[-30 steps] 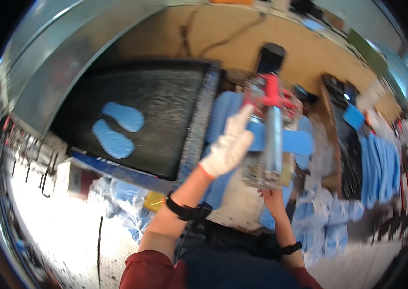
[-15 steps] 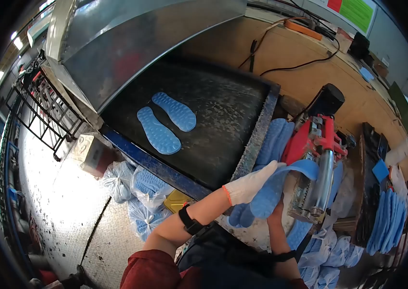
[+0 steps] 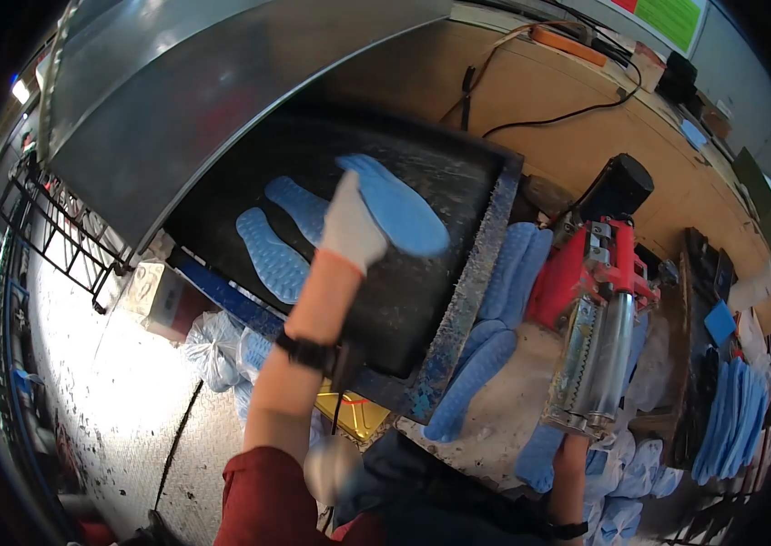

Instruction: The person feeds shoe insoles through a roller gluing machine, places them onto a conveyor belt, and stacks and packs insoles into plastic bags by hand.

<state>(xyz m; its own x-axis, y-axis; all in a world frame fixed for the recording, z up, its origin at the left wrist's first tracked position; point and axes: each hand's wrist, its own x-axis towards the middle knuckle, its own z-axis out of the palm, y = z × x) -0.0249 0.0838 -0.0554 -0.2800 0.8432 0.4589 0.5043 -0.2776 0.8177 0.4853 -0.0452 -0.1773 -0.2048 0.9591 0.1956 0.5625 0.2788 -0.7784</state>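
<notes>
My left hand (image 3: 354,227), in a white glove, is over the black belt (image 3: 376,318) and grips a blue insole (image 3: 408,214) near one end. Motion blurs the insole a little. Left of it, two bumpy blue insoles lie on the belt, the nearer insole (image 3: 272,259) fully in view and the farther insole (image 3: 296,202) partly behind my glove. My right hand (image 3: 570,448) is low beside the red roller machine (image 3: 599,337), its fingers hidden at the machine's near end. Close by, another blue insole (image 3: 540,458) sticks out beneath the machine.
Between belt and machine lie stacked blue insoles (image 3: 508,273). A metal hood (image 3: 222,109) covers the belt's far side. More insoles (image 3: 733,419) hang at the right. Bagged insoles (image 3: 636,482) sit below them. A yellow container (image 3: 354,416) stands under the belt's edge.
My left hand has moved from beside the roller machine up and left over the belt, carrying an insole. My right hand has shifted right and down. The view has turned slightly.
</notes>
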